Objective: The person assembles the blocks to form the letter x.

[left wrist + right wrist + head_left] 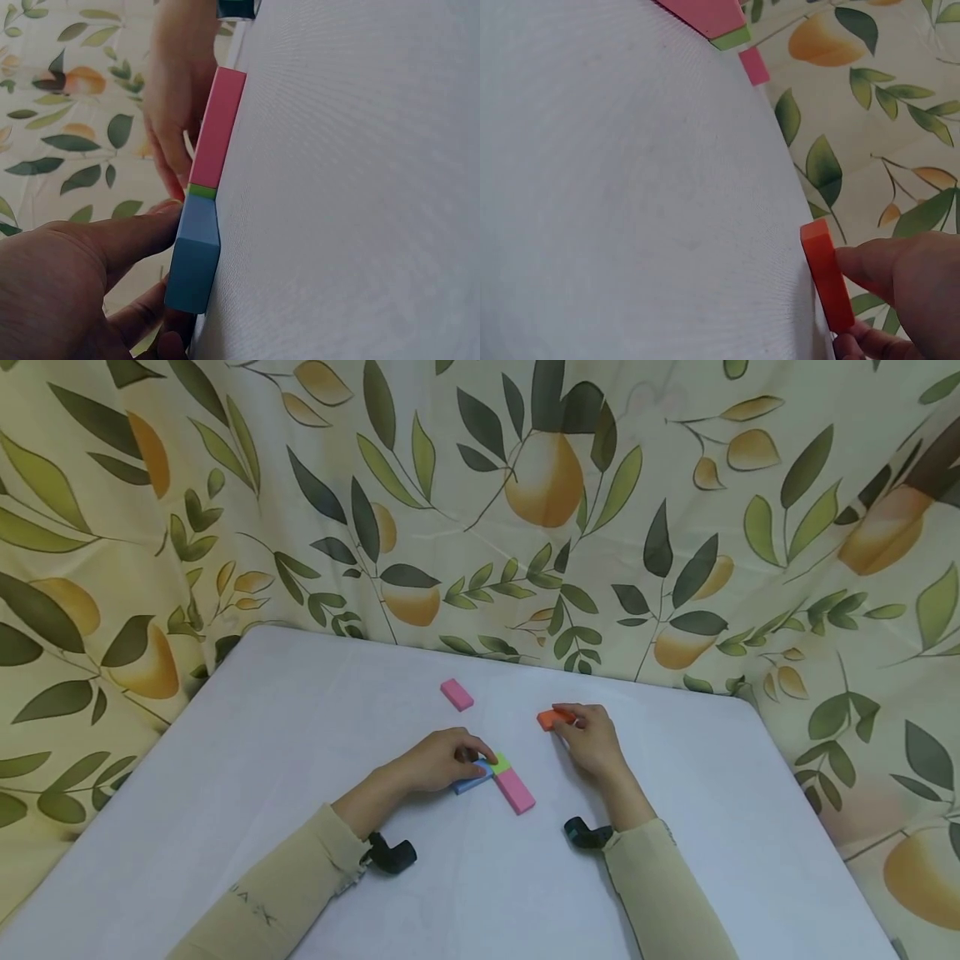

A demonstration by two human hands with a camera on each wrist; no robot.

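Observation:
My left hand (438, 762) is over a blue block (467, 786), gripping it between thumb and fingers, one fingertip right at a small green block (501, 764). Past the green block lies a long pink block (516, 791), end to end with it; the blue one meets them at an angle. In the left wrist view, the blue block (193, 274) shows beside my fingers, and only a thin strip of the green block (201, 191) is visible. Further right, my right hand (596, 745) pinches an orange block (548, 720) by its sides, close over the white table.
Another pink block (457, 694) lies alone towards the back of the white table (300, 710). Behind the table's far edge hangs a curtain (480, 527) printed with fruit and leaves. Black wrist cameras (393, 855) stick out by both sleeves.

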